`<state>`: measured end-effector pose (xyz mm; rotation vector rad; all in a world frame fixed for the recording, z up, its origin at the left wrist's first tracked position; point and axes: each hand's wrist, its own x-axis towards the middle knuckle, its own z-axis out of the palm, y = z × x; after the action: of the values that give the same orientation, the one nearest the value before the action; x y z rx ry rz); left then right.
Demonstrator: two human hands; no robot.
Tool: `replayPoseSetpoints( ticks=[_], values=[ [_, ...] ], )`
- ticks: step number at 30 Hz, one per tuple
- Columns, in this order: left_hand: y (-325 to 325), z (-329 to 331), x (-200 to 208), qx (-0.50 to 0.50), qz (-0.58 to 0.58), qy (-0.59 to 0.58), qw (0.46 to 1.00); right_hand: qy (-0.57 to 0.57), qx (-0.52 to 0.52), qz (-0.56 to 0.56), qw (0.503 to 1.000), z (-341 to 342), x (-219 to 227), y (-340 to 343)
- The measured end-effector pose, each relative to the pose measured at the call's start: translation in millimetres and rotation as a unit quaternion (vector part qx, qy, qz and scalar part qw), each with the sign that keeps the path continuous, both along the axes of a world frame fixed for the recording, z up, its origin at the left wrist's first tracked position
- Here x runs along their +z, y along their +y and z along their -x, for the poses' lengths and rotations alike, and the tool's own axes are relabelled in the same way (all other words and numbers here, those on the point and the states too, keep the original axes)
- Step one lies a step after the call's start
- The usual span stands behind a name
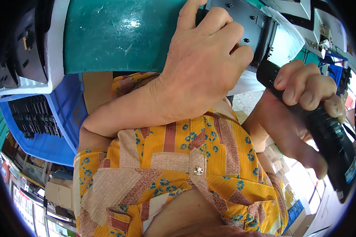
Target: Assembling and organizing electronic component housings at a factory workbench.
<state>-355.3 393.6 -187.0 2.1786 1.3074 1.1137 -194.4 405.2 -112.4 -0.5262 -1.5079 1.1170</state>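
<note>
My left hand [205, 59] reaches across my body to a black plastic panel [247, 25] on the green work surface [118, 35]. Its fingers are bent at the panel's left edge and seem to grip it; the fingertips are partly hidden. Small raised posts dot the panel, and a dark bar runs along its right side. On the right, my right hand [300, 106] is wrapped round a thick black power tool with a ribbed grip, which looks like an electric screwdriver [324, 126]. The tool is tilted, its upper end close to the panel's lower right corner.
At left, a white foam tray [55, 51] bears black plastic parts [29, 51]. Below it, a blue bin [75, 118] holds several black pieces [35, 116] in a row. White foam sheeting [286, 39] lies beyond the panel. Cardboard [59, 193] sits at lower left.
</note>
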Motion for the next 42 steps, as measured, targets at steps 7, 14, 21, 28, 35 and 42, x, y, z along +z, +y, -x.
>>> replayPoseSetpoints(
  ticks=[7,14,21,28,35,42],
  values=[
    [12.9,-4.3,8.1,-0.009,-0.080,-0.028,0.996,0.006,-0.002,-0.095,0.996,7.5,-10.0,6.4],
    [15.8,6.5,19.4,-0.037,-0.017,0.029,0.999,0.088,-0.040,-0.051,0.994,-0.6,-15.5,5.2],
    [22.6,10.1,27.1,-0.064,0.000,0.039,0.997,0.133,-0.070,-0.148,0.978,-81.2,15.7,40.7],
    [24.2,15.4,22.3,-0.051,-0.029,0.032,0.998,0.139,-0.063,-0.118,0.981,-113.6,30.6,84.9],
    [21.9,20.4,23.8,-0.057,-0.020,0.045,0.997,0.055,-0.044,-0.164,0.984,-122.1,39.4,96.7],
    [24.2,19.4,25.7,-0.054,-0.016,0.046,0.997,0.006,0.011,-0.211,0.977,-133.4,35.0,117.6]
  ],
)
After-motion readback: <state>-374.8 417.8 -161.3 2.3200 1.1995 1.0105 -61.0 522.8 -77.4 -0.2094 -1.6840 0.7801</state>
